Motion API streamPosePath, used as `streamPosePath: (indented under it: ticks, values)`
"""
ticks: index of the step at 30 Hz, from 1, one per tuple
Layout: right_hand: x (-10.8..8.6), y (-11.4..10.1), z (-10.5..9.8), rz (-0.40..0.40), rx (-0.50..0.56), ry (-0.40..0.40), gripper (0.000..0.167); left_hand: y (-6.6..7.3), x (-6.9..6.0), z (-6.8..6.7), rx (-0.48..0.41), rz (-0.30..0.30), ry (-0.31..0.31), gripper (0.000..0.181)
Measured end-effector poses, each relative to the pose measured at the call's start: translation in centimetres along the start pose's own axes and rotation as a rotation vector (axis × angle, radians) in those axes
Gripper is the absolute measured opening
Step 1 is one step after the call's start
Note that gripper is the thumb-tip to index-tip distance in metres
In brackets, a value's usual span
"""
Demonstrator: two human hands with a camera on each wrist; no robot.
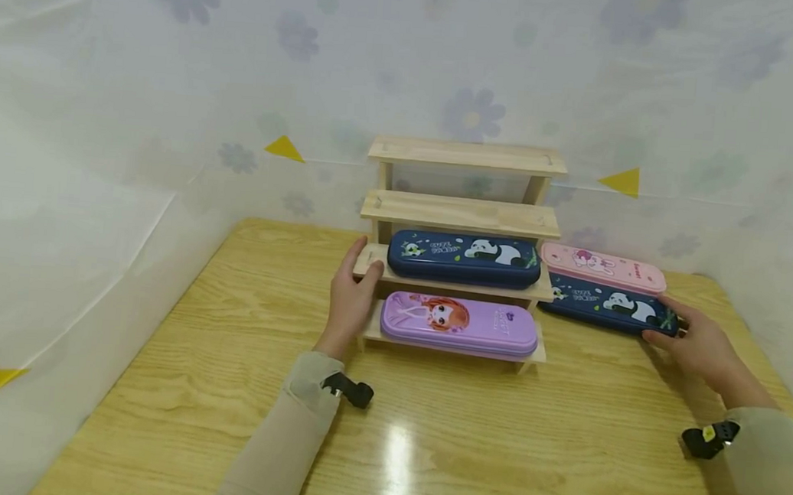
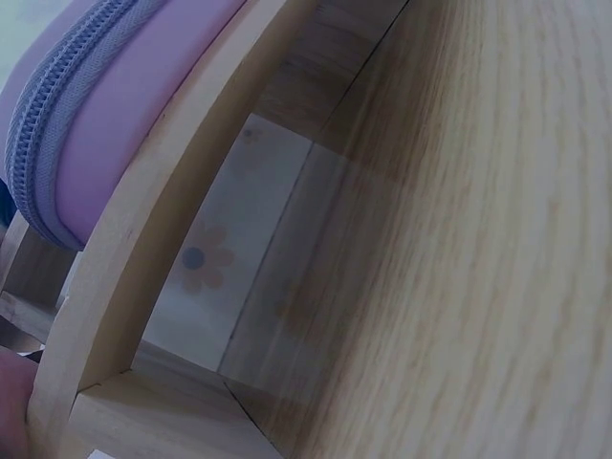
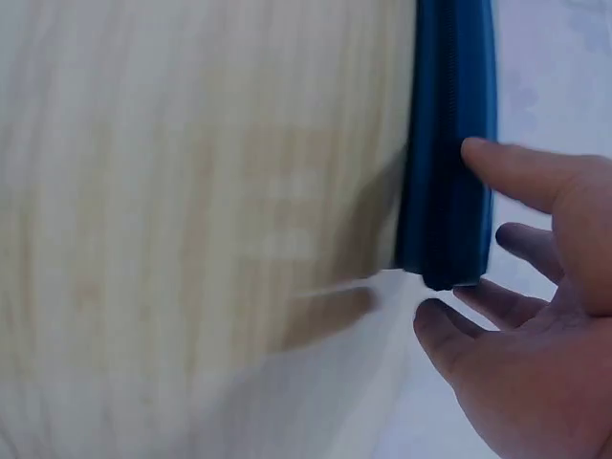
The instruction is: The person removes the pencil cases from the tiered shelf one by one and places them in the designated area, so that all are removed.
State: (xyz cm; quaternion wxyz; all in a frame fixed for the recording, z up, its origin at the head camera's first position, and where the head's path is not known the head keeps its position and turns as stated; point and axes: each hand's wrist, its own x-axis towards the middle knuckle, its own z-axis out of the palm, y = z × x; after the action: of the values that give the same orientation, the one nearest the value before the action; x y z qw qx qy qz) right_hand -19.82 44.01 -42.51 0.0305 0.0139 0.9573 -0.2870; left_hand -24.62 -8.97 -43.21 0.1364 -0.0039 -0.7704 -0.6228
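A light wooden tiered rack (image 1: pixel 464 214) stands on the table. Its lowest shelf holds a lilac case with a girl picture (image 1: pixel 460 325); a navy panda case (image 1: pixel 465 258) lies on the shelf above. My left hand (image 1: pixel 350 302) rests at the rack's left end, thumb and index finger spread along a shelf. Right of the rack lies a second navy panda case (image 1: pixel 606 304), with a pink rabbit case (image 1: pixel 602 268) at its back edge. My right hand (image 1: pixel 703 346) pinches that navy case's right end; the thumb touches the zipper side (image 3: pixel 445 191) in the right wrist view.
The rack's upper two shelves bear no cases. A pale flowered sheet (image 1: pixel 311 80) surrounds the wood-grain table (image 1: pixel 424 449) behind and at the sides, with yellow triangles (image 1: pixel 284 148) on it. Black straps (image 1: pixel 352 390) sit at both wrists.
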Motion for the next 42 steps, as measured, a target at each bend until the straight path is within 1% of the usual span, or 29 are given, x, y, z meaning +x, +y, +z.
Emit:
streamPosePath:
  ticks: [2, 4, 7, 9, 14, 18, 23, 27, 30, 33, 36, 42]
  values:
    - [-0.2, -0.5, -0.1, -0.024, -0.002, 0.031, 0.081, 0.0, 0.0, 0.0, -0.001, 0.0, -0.001, 0.057]
    - [-0.4, -1.0, -0.1, -0.054, 0.012, 0.087, 0.077, 0.0, 0.0, 0.0, -0.005, -0.001, -0.005, 0.057]
    - [-0.8, -2.1, 0.0, -0.084, 0.061, 0.169, 0.071, 0.0, -0.1, 0.0, -0.009, -0.003, -0.007, 0.057]
    - [-1.1, -2.8, 0.0, -0.096, 0.108, 0.205, 0.069, 0.1, -0.1, -0.1, -0.012, -0.003, -0.008, 0.057]
    - [-1.7, -4.8, 0.3, -0.122, 0.187, 0.288, 0.061, 0.2, -0.1, -0.1, -0.008, 0.001, -0.007, 0.056]
    - [-1.9, -6.4, 0.8, -0.16, 0.217, 0.335, 0.051, 0.2, -0.2, -0.2, -0.003, 0.001, -0.009, 0.056]
    - [-1.8, -8.5, 1.3, -0.223, 0.266, 0.359, 0.043, 0.2, -0.2, -0.2, 0.01, 0.001, -0.012, 0.056]
    - [-1.8, -10.2, 1.7, -0.303, 0.319, 0.355, 0.042, 0.2, -0.2, -0.2, 0.008, 0.001, -0.013, 0.056]
    - [-1.6, -11.1, 2.0, -0.364, 0.358, 0.345, 0.042, 0.1, -0.2, -0.1, -0.004, 0.005, -0.018, 0.056]
    - [-1.4, -12.1, 2.3, -0.405, 0.395, 0.333, 0.042, 0.1, -0.2, -0.1, -0.007, 0.005, -0.015, 0.056]
    - [-1.2, -13.1, 2.7, -0.434, 0.418, 0.322, 0.042, 0.2, -0.1, -0.1, -0.002, 0.002, -0.008, 0.056]
    - [-0.6, -14.6, 3.6, -0.496, 0.464, 0.272, 0.048, 0.3, -0.1, -0.1, -0.005, -0.004, -0.006, 0.056]
